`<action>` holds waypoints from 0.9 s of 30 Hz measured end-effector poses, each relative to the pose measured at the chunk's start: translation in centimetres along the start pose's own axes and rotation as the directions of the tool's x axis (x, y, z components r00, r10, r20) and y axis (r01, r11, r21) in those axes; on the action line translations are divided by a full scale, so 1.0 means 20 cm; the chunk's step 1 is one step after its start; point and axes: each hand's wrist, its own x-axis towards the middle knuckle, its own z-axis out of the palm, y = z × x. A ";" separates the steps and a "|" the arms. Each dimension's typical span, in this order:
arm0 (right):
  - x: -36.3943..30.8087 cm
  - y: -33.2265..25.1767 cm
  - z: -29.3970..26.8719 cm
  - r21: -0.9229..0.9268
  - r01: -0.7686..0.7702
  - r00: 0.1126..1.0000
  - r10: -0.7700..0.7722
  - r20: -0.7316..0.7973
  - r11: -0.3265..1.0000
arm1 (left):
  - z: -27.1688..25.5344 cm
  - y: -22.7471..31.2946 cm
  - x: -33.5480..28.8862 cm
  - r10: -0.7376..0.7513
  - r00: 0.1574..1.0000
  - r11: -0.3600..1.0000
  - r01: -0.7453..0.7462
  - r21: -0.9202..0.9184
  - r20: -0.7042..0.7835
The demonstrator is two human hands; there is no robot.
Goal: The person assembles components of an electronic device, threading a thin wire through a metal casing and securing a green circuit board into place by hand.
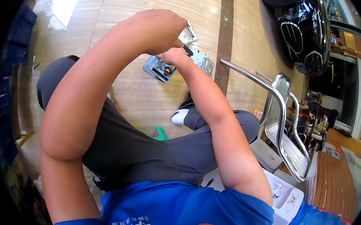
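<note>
My left hand (170, 34) reaches in from the left with its wrist bent. Its fingers look curled, and what they hold is hidden beneath the hand. Just below it, my right hand (172, 55) is close to or touching the opened electronic unit, fingers drawn in; what lies in them cannot be made out. On the floor under both hands, a metal housing with a dark circuit board (163, 70) lies open. A flat perforated metal plate (201, 57) sits at its right. A pale metal frame piece (191, 34) shows beyond my left hand.
A green plastic piece (161, 133) lies on the tiled floor (132, 82) between my bent legs. A chrome bench (283, 118) stands to the right, with a black car (304, 32) beyond. A white plastic tray (285, 199) is at my right side; blue boxes (4, 99) line the left.
</note>
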 end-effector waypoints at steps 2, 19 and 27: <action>-0.03 -0.09 -0.01 -0.022 -0.001 1.000 0.000 -0.031 1.000 | -0.03 -0.02 -0.06 -0.025 1.000 0.999 0.025 -0.024 -0.012; -0.16 0.31 0.10 -0.094 -0.336 0.942 0.335 -0.025 0.937 | -0.08 -0.08 -0.16 0.021 0.996 0.993 -0.030 -0.116 -0.083; -0.20 0.38 0.46 0.195 -0.227 0.958 0.255 -0.133 0.954 | -0.03 -0.07 -0.09 0.013 0.998 0.999 -0.016 -0.036 -0.069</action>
